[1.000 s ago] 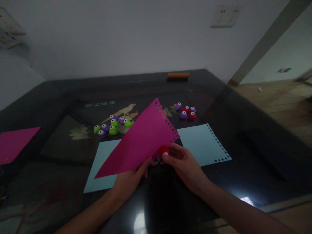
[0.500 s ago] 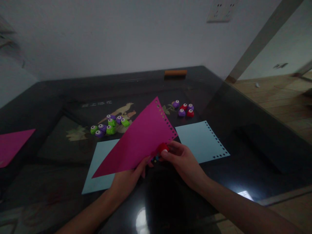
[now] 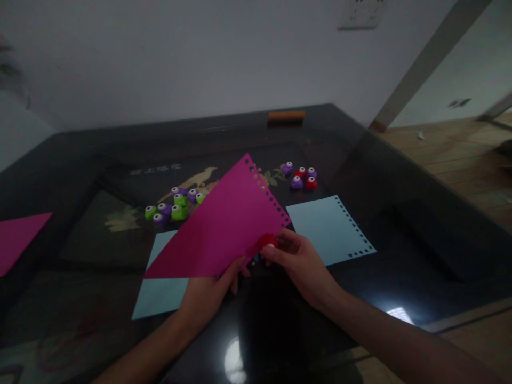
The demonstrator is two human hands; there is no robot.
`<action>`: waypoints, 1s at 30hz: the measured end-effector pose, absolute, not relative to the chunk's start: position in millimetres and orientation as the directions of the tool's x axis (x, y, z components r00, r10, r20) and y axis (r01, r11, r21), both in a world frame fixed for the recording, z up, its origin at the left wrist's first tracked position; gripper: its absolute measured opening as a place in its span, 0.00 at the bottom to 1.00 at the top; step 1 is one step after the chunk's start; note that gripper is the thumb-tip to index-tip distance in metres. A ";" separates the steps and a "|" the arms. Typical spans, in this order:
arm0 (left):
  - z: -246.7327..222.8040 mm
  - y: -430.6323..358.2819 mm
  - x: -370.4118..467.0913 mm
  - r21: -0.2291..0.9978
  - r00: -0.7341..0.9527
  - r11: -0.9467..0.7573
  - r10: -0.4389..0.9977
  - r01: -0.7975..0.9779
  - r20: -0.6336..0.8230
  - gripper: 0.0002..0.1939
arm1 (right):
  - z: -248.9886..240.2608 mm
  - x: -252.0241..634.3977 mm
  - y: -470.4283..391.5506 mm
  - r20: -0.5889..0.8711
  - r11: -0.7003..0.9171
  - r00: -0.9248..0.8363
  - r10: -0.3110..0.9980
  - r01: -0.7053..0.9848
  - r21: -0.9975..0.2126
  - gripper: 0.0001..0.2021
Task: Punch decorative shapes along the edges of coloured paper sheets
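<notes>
A pink sheet of paper point(image 3: 224, 224) with punched holes along its edges is tilted up off the table. My left hand point(image 3: 218, 282) is closed on its lower edge, thumb on top and the other fingers partly hidden beneath. My right hand point(image 3: 298, 261) pinches a small red one-eyed piece point(image 3: 269, 241) against the sheet's lower right edge. I cannot tell whether the piece grips the paper. Something small and blue point(image 3: 256, 258) shows just below the edge, too dim to name.
Green and purple one-eyed pieces point(image 3: 179, 213) cluster at the left; purple and red ones point(image 3: 296, 183) lie at the right. Two light blue sheets point(image 3: 328, 229) flank the hands. Another pink sheet point(image 3: 20, 237) lies far left. A brown cylinder point(image 3: 286, 116) rests at the table's point(image 3: 340, 138) back.
The pink sheet has tipped slightly to the left, covering more of the left cluster. My hands keep nearly the same hold, and the view has shifted a little.
</notes>
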State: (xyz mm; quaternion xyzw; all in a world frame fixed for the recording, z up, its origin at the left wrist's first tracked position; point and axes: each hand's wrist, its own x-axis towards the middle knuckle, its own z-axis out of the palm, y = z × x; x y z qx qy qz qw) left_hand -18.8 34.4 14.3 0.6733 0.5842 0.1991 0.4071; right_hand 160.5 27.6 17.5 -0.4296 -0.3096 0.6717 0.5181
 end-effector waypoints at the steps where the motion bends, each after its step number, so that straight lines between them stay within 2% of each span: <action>1: 14.1 34.4 -18.9 0.780 0.236 0.021 0.948 0.625 -0.214 0.21 | 17.3 160.6 27.7 -0.259 -0.272 -0.091 0.962 -0.425 -0.863 0.14; 15: 20.9 34.9 -14.9 0.824 0.231 0.088 0.938 0.560 -0.257 0.21 | 15.5 161.5 27.6 -0.237 -0.250 -0.082 0.968 -0.395 -0.884 0.13; 30: 23.4 33.2 -15.4 0.812 0.246 0.083 0.931 0.577 -0.270 0.21 | 17.1 161.6 27.2 -0.240 -0.251 -0.077 0.968 -0.371 -0.894 0.13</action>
